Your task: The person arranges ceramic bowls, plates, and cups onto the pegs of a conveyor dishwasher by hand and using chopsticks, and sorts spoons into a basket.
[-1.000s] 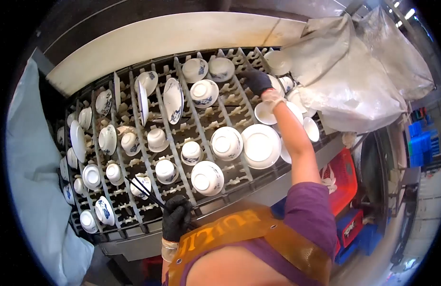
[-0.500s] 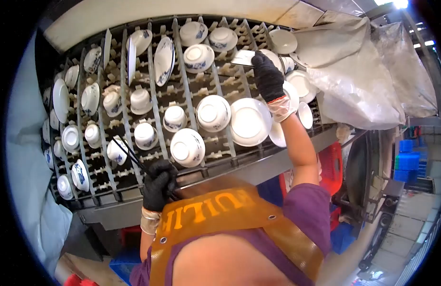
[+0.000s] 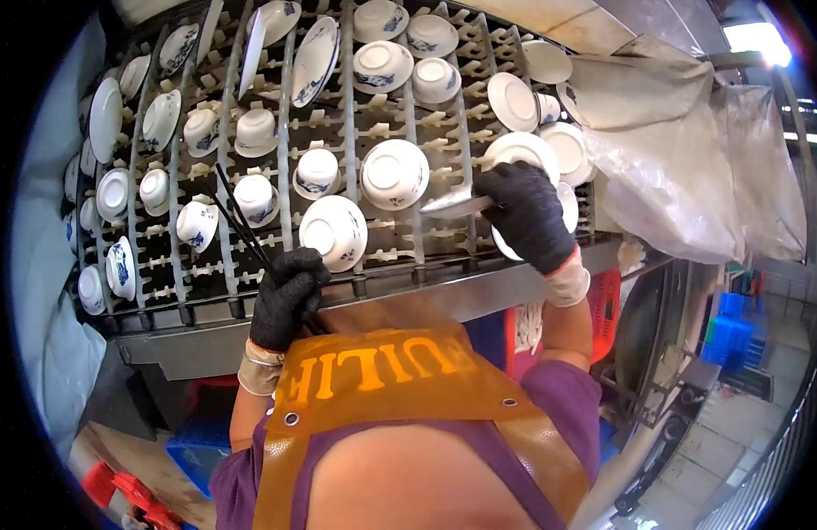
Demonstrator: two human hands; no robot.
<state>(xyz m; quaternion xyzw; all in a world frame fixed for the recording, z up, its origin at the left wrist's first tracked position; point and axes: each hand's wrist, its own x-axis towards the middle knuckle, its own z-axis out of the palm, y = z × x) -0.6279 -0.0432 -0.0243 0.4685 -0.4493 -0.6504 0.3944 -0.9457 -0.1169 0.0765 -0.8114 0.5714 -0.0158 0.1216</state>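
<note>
Several black chopsticks (image 3: 241, 219) stick up from my left hand (image 3: 288, 296), black-gloved and closed round them at the rack's front edge. My right hand (image 3: 530, 212), also in a black glove, grips a white dish (image 3: 454, 205) seen nearly edge-on over the right part of the rack. Left of that dish are an upturned bowl (image 3: 395, 174) and another (image 3: 333, 233). A white plate (image 3: 520, 152) lies just behind my right hand, which partly covers it. A small upturned bowl (image 3: 436, 79) sits farther back on the pegged rack (image 3: 285, 190).
More blue-patterned bowls, cups and plates stand across the rack, such as an oval plate (image 3: 316, 62). Plastic sheeting (image 3: 665, 168) hangs at the right, and a light-blue curtain (image 3: 51, 238) at the left. Red (image 3: 605, 309) and blue crates (image 3: 196, 450) are below.
My right hand has come nearer, with a dish in it. The large plate at the front right is no longer flat there. A small bowl now sits farther back. My left hand keeps the chopsticks.
</note>
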